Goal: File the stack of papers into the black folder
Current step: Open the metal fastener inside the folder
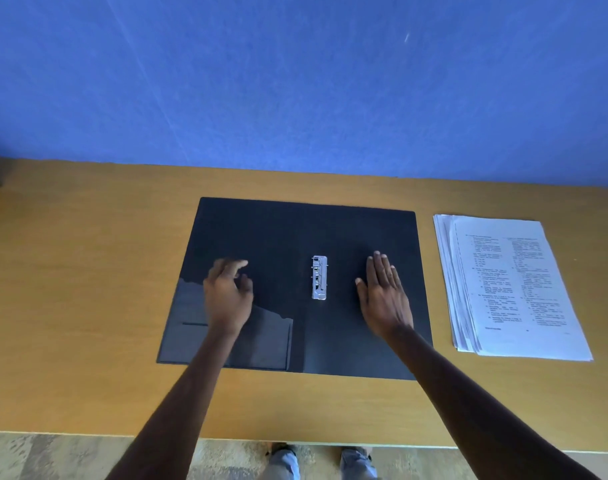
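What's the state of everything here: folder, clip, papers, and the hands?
Black folder: open, flat on the table.
Metal clip: bare, no paper on it.
Stack of papers: unfiled, right of the folder.
Left hand: empty, over the left flap.
Right hand: empty, flat on the right flap.

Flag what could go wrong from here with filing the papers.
1. The papers are fanned along their left edge; lifted as they lie, the sheets may not line up with the clip.
2. The clip looks shut; it probably has to be opened first.
3. The right hand rests flat on the folder; once it lifts to fetch the papers, the folder could slide on the table.
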